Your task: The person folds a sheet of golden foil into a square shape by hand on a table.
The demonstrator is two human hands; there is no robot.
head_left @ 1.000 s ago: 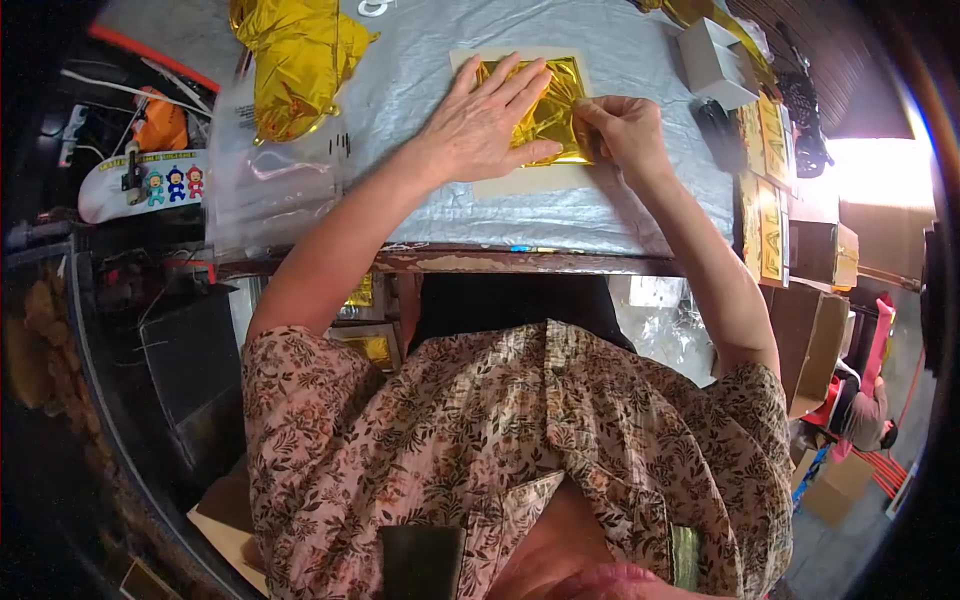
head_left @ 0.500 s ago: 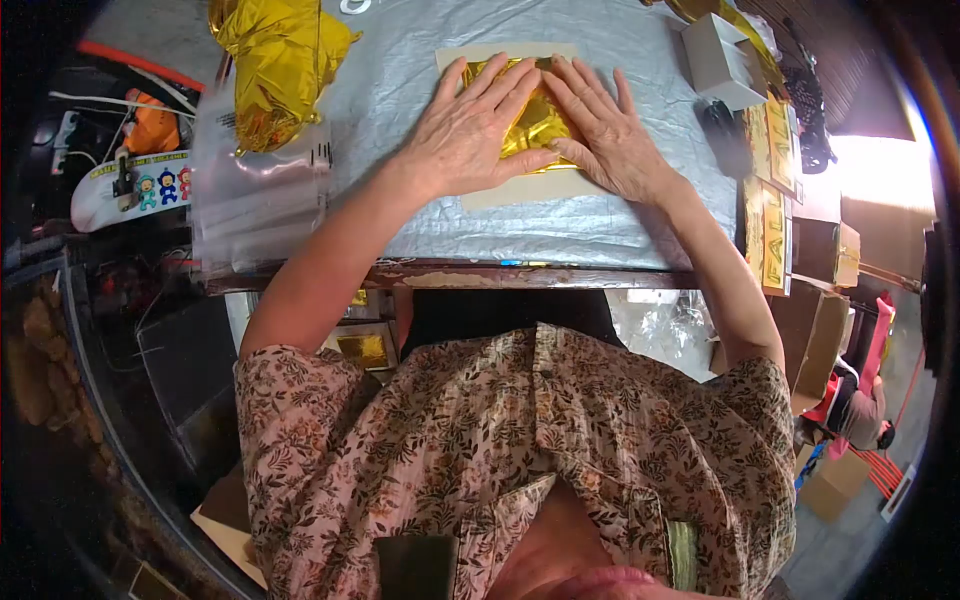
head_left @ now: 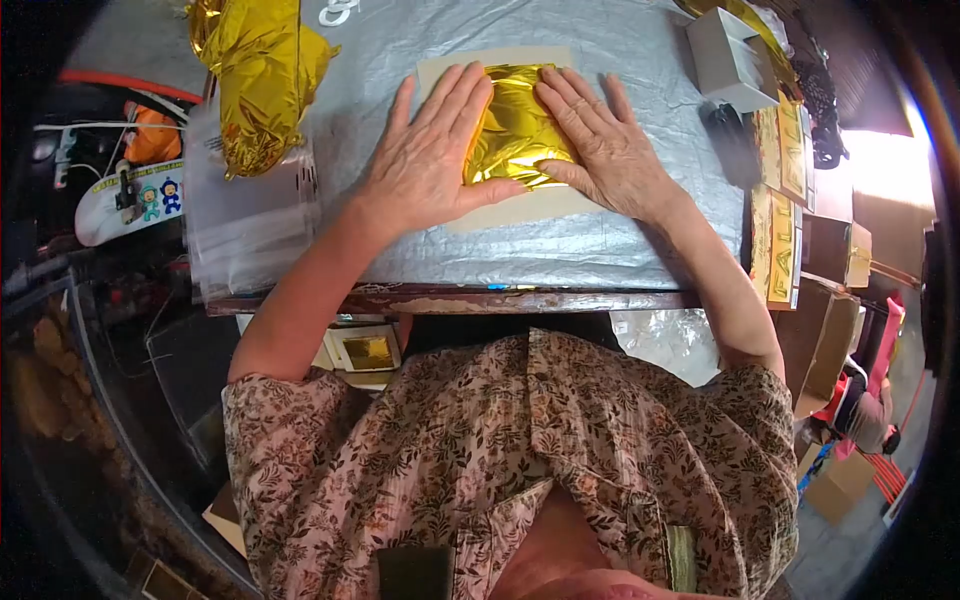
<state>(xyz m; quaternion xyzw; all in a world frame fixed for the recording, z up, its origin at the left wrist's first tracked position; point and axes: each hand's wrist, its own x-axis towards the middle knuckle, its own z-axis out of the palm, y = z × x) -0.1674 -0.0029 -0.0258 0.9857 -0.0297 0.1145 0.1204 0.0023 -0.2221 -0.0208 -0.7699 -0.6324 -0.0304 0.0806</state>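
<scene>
A shiny gold foil piece point(head_left: 518, 118) lies on a beige card point(head_left: 478, 216) on the silver-grey covered table point(head_left: 400, 262). Flat on the left edge of the foil and the card is my left hand point(head_left: 425, 160), its fingers stretched forward and its thumb along the foil's near edge. My right hand point(head_left: 612, 150) lies flat on the right side, fingers spread a little, thumb tip at the foil's near right corner. Between the two hands the foil shows with creases and bright reflections. Neither hand grips anything.
Crumpled gold foil point(head_left: 262, 90) and clear plastic bags point(head_left: 250, 225) lie at the left. A white open box point(head_left: 728, 62) stands at the back right, above lettered yellow boxes point(head_left: 780, 245). A person point(head_left: 868, 415) is at the far right, near cardboard boxes.
My left hand has slid left and my right hand slightly right, so more of the gold foil shows between them.
</scene>
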